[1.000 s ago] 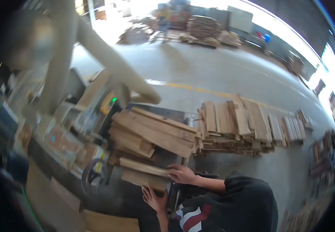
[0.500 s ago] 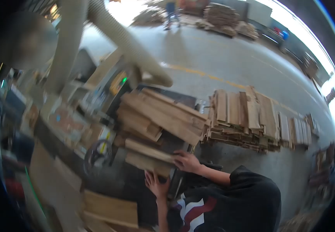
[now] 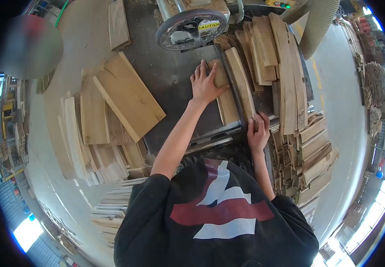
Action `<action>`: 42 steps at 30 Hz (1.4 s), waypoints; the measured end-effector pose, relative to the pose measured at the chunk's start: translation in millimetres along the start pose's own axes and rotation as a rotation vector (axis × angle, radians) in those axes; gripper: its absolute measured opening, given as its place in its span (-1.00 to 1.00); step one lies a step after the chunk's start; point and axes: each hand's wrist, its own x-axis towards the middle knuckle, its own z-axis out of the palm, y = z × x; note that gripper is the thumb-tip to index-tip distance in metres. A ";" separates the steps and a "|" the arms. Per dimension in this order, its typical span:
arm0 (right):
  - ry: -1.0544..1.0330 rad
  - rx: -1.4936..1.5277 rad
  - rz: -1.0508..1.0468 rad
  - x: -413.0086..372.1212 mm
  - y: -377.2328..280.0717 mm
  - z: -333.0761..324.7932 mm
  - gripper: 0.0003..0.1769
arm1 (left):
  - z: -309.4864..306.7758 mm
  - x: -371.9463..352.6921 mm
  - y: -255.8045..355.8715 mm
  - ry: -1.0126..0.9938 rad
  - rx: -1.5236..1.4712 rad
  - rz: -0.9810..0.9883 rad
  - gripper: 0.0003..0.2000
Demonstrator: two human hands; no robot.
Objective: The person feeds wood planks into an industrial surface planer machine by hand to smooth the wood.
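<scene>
Left hand [image 3: 205,83] lies flat, fingers spread, pressing a short board [image 3: 225,101] onto the dark worktop [image 3: 174,84]. Right hand [image 3: 258,132] is curled around the near end of a plank [image 3: 241,82] just beside it. Handwheel [image 3: 191,27] ahead; wide board [image 3: 128,100] to the left; stacked planks [image 3: 286,75] to the right.

Pale matt wooden boards [image 3: 240,82] (rough-sawn), dark dull metal saw table [image 3: 171,86], ribbed plastic hose [image 3: 319,26], black cloth shirt [image 3: 157,222]
</scene>
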 end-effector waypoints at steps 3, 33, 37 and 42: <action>0.010 -0.008 -0.017 0.1 0.2 -0.2 -0.74 | 3.9 1.9 -2.3 -0.028 0.015 -0.015 0.01; -0.740 1.231 1.231 134.0 -68.8 178.7 -0.61 | 4.1 33.7 -32.1 0.367 -0.278 -0.428 -0.66; -0.498 0.968 1.244 159.0 -99.7 193.9 -0.58 | 16.4 54.2 -44.3 0.469 -0.334 -0.319 -0.74; -0.600 1.284 1.270 192.2 -83.4 215.9 -0.54 | 16.5 42.0 -57.1 0.503 -0.468 -0.157 -0.72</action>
